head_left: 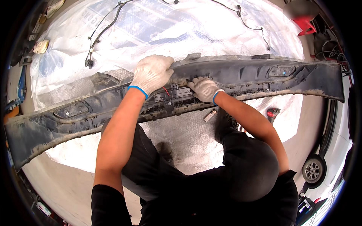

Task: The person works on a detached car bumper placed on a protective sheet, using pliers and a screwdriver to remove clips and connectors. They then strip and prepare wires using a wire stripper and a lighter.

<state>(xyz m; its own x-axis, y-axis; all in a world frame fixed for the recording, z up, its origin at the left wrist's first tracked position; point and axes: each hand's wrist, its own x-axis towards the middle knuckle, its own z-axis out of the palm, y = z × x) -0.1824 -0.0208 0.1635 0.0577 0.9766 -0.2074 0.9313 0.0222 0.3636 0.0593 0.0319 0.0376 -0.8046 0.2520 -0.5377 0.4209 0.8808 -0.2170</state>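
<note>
A long dark, dirty bumper cover (241, 73) lies across in front of me, its hollow side up. My left hand (152, 73), in a pale knit glove with a blue cuff, is closed into a fist near its far edge. What that fist holds is hidden. A thin red strip (166, 90) shows just below it. My gloved right hand (205, 89) rests on the middle of the bumper, fingers bent and slightly apart, touching the part's inner side. Between my hands sits a narrow dark bracket (173, 94) fixed to the bumper.
Wrinkled white plastic sheeting (188, 37) covers the floor under the bumper. A black wiring harness (109, 26) lies beyond it. Near my right foot are a small pale bottle-like object (210, 115) and a red and black tool (272, 113). A white car (328, 150) stands at right.
</note>
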